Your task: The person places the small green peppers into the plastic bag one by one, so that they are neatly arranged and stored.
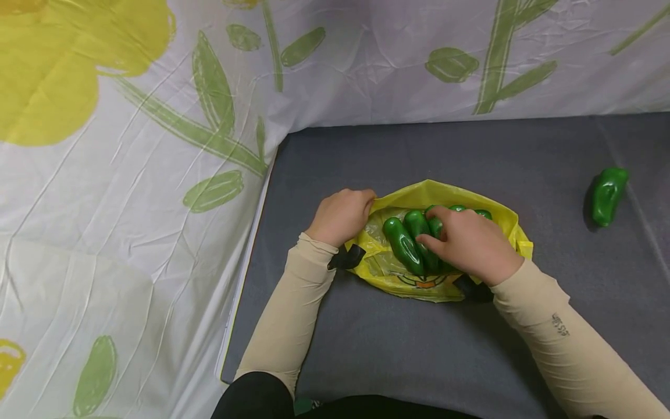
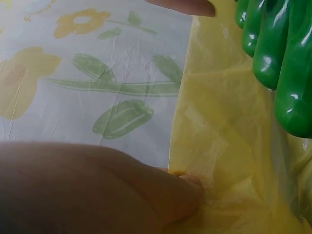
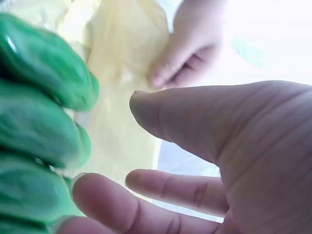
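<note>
A yellow plastic bag point(image 1: 431, 191) lies with its mouth open, and several glossy green peppers point(image 1: 402, 244) sit side by side in it. At the bag's left rim my left hand point(image 1: 342, 216) pinches the edge between thumb and fingers; the left wrist view shows the thumb pressed on the yellow plastic point(image 2: 214, 131). My right hand point(image 1: 473, 243) hovers over the peppers at the bag's right side. In the right wrist view its thumb point(image 3: 170, 112) and fingers are spread apart beside the peppers point(image 3: 39, 63), with nothing gripped. The right hand hides part of the peppers in the head view.
One more green pepper point(image 1: 609, 198) lies by itself to the right on the dark grey table point(image 1: 408, 355). A white cloth with a flower print point(image 1: 366, 75) hangs behind the table and along its left side. Black bands point(image 1: 348, 256) circle the wrists.
</note>
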